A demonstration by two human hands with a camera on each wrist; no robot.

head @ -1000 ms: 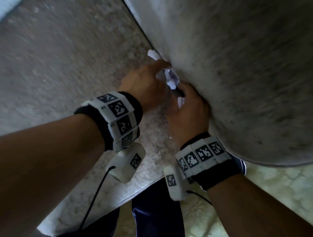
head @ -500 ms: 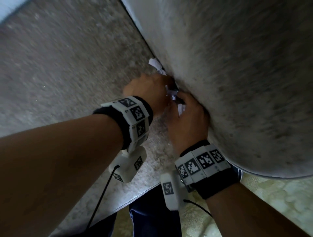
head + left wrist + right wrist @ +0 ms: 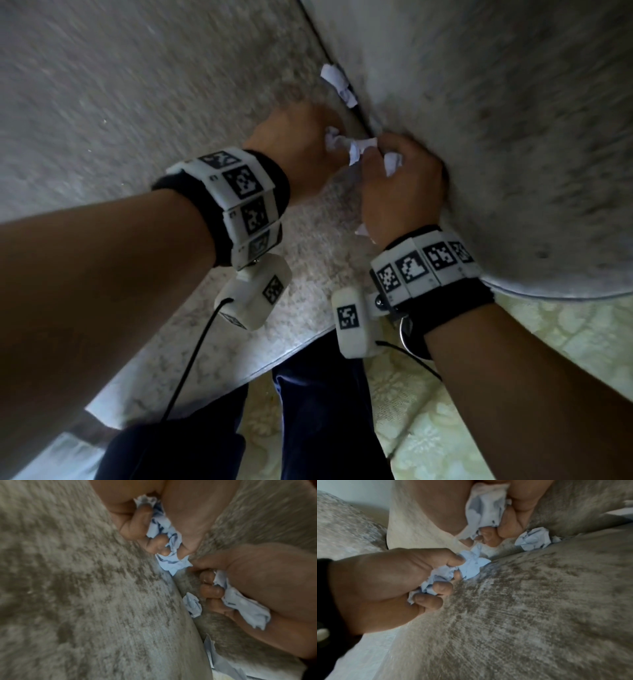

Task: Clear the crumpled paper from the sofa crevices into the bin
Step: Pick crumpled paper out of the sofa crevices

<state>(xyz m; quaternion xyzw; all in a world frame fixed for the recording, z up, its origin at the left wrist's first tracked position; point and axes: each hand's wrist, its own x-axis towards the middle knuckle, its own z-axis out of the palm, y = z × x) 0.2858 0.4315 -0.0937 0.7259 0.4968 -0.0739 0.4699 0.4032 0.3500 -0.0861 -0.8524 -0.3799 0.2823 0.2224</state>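
Both hands work at the crevice where the sofa's seat cushion (image 3: pixel 144 102) meets the rounded arm (image 3: pixel 496 120), a seam running in the head view from about 11 o'clock down to 5 o'clock. The left hand (image 3: pixel 294 150) has its fingers curled tightly round a wad of crumpled paper (image 3: pixel 334 138); the left wrist view shows the fingertips (image 3: pixel 158 543) dug into the white folds. The right hand (image 3: pixel 400 185) is likewise closed round its own wad (image 3: pixel 392 162), with a twisted strip of paper (image 3: pixel 359 150) bridging the two fists. One more crumpled ball (image 3: pixel 337 84) sits lodged in the seam at 12 o'clock from the hands, just beyond them and untouched; the right wrist view shows it (image 3: pixel 533 540) wedged between the two fabric surfaces.

To do this pull well, I judge the hands should draw the paper along the line of the seam and up out of it, not across it, so it does not tear and leave scraps deep in the gap. Both grips look full, so emptying them before reaching for the lodged ball seems wise. No bin is in view.

The bridging strip's long axis lies roughly 9 to 3 o'clock, across the seam; the lodged ball stretches along the seam, pointing toward 11 o'clock
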